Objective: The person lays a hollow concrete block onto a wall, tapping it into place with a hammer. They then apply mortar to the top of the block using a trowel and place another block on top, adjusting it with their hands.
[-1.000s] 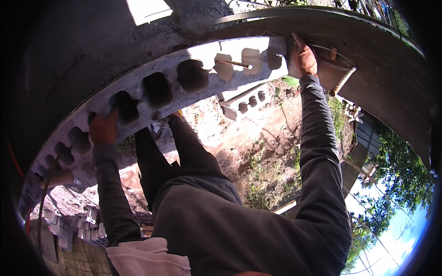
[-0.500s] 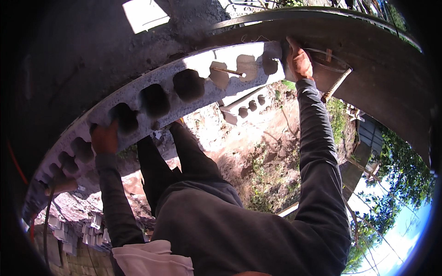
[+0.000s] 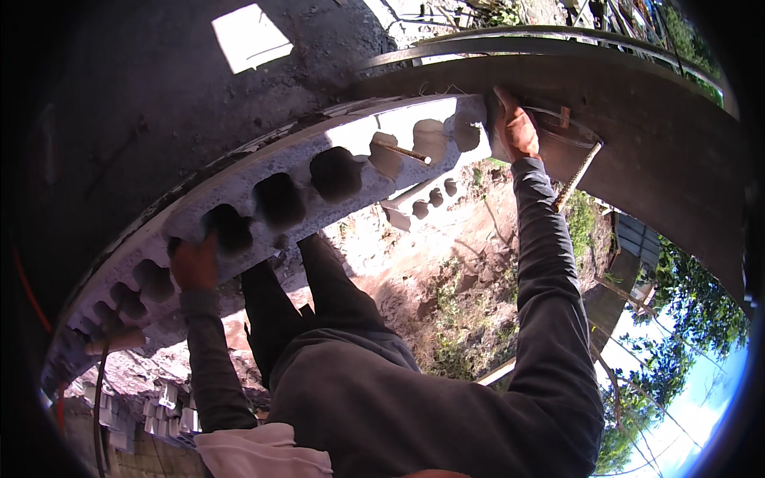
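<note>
A long row of grey hollow concrete blocks (image 3: 307, 209) curves across the view, its dark cavities showing on top. My left hand (image 3: 194, 263) is closed over the near part of a block, its fingertips at the rim of a cavity. At the right end of the row, my right hand (image 3: 519, 131) rests between the last block and a brown board (image 3: 645, 151). One digit points up along the block's end while the other fingers look curled; what they grip is hidden. A rusty steel bar (image 3: 402, 153) sticks out of a cavity left of this hand.
Another steel bar (image 3: 578, 177) juts from the board beside thin wire. Below, a loose hollow block (image 3: 422, 203) lies on sunlit earth. Grey blocks (image 3: 171, 418) are stacked at lower left. A dark cable (image 3: 100, 390) hangs at far left, near a brownish elongated shape (image 3: 115, 341).
The wall and both hands sit slightly lower in the picture, as the view has shifted. Both hands keep their places on the wall.
</note>
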`<act>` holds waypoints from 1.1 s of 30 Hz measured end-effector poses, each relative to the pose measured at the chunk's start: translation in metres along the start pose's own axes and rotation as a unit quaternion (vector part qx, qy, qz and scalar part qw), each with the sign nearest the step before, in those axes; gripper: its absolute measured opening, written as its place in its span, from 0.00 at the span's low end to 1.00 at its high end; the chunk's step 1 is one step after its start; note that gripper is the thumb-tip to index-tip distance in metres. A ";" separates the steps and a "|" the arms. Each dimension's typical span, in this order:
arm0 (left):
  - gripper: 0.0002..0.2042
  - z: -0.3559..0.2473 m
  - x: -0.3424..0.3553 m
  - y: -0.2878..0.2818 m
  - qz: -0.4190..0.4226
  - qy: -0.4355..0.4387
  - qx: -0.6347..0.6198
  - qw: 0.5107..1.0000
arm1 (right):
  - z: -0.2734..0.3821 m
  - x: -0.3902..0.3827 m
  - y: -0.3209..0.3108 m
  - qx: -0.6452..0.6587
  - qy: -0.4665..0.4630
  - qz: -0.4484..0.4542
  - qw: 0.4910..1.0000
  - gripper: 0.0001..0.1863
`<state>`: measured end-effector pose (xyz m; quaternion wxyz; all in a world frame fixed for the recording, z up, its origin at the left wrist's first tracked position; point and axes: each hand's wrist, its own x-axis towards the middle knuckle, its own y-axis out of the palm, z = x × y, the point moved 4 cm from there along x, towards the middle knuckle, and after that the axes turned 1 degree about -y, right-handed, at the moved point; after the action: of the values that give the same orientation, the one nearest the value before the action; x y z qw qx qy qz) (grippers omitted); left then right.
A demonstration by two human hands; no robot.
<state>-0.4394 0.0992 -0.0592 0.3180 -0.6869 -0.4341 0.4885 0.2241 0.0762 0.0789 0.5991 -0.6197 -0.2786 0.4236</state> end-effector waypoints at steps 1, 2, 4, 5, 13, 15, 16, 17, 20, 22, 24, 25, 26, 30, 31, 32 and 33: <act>0.18 -0.001 0.000 0.000 0.007 -0.017 -0.020 1.000 | 0.000 0.002 0.000 -0.014 -0.033 -0.016 0.999 0.18; 0.20 -0.002 0.001 0.000 0.013 -0.035 -0.041 0.998 | 0.000 0.004 0.000 -0.029 -0.066 -0.033 0.997 0.18; 0.23 -0.002 0.003 0.003 0.027 -0.072 -0.055 0.995 | -0.002 0.004 0.000 -0.048 -0.089 -0.048 0.994 0.18; 0.25 -0.001 0.004 0.004 0.025 -0.083 -0.058 0.995 | -0.001 0.006 0.003 -0.048 -0.082 -0.047 0.994 0.18; 0.24 0.002 0.001 0.011 0.068 0.066 0.112 0.989 | -0.021 -0.011 0.031 -0.084 -0.068 -0.177 0.978 0.18; 0.20 0.019 -0.003 0.012 0.005 0.071 0.119 0.990 | 0.003 -0.013 0.031 -0.050 0.037 -0.112 0.992 0.15; 0.18 0.017 -0.005 0.015 -0.006 0.106 0.127 0.986 | -0.018 -0.019 0.036 -0.065 0.047 -0.111 0.991 0.17; 0.17 0.018 -0.014 0.012 -0.023 0.132 0.142 0.981 | -0.022 -0.021 0.039 -0.065 0.041 -0.102 0.992 0.18; 0.13 0.008 -0.016 0.004 -0.002 0.198 0.210 0.957 | 0.010 -0.015 0.017 -0.015 -0.072 -0.147 0.986 0.21; 0.12 0.020 -0.017 0.007 0.022 0.170 0.171 0.970 | 0.001 -0.010 0.019 -0.002 -0.084 -0.126 0.988 0.23; 0.13 0.021 -0.016 0.009 0.035 0.132 0.120 0.983 | 0.002 -0.011 0.014 0.031 -0.038 -0.079 0.996 0.24; 0.13 0.020 -0.018 0.007 0.036 0.136 0.130 0.981 | 0.002 -0.010 0.016 0.030 -0.032 -0.068 0.997 0.24; 0.13 0.020 -0.019 0.005 0.036 0.141 0.140 0.979 | 0.001 -0.009 0.017 0.028 -0.026 -0.060 0.997 0.24; 0.14 0.017 -0.022 0.001 0.050 0.190 0.216 0.956 | -0.007 -0.006 0.025 0.014 -0.015 -0.058 0.998 0.23; 0.14 0.016 -0.021 0.000 0.052 0.189 0.216 0.956 | -0.008 -0.006 0.026 0.008 -0.013 -0.059 0.998 0.23; 0.14 0.014 -0.021 0.000 0.054 0.188 0.215 0.957 | -0.008 -0.006 0.025 0.028 0.008 -0.079 0.996 0.22; 0.14 0.013 -0.022 -0.001 0.051 0.194 0.221 0.954 | -0.006 -0.007 0.023 0.027 0.018 -0.072 0.997 0.23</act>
<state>-0.4550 0.0803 -0.0538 0.5148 -0.7021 -0.2098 0.4450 0.2220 0.0646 0.0568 0.6494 -0.5895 -0.3001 0.3752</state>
